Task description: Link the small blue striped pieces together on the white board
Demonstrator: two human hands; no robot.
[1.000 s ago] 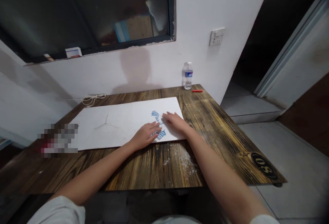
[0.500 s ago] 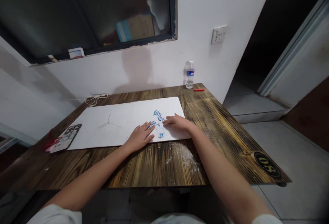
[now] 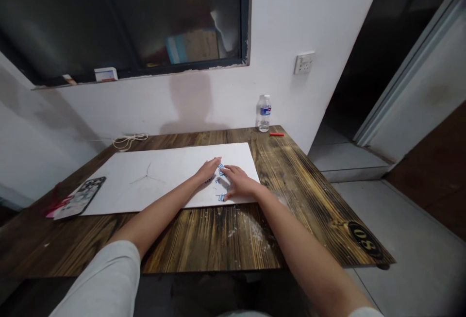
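Note:
A white board lies on the wooden table, with small blue-striped marks or pieces on its right part. Whether these are drawn or loose I cannot tell. My left hand rests on its edge at their left side, fingers stretched forward and thumb side up, nothing visible in it. On the right, my right hand is spread low over the board, its fingertips by the upper blue figure and its thumb by the lower blue figure. My hands partly cover the blue figures.
A phone with a patterned case lies over the board's left end, beside something pink. At the back stand a water bottle, a red pen-like stick and a coiled white cable. The wooden table bears white flecks.
My left hand has moved forward and turned from palm-down onto its edge. My right hand has drawn slightly nearer, its fingers spreading wider. The view has shifted a little.

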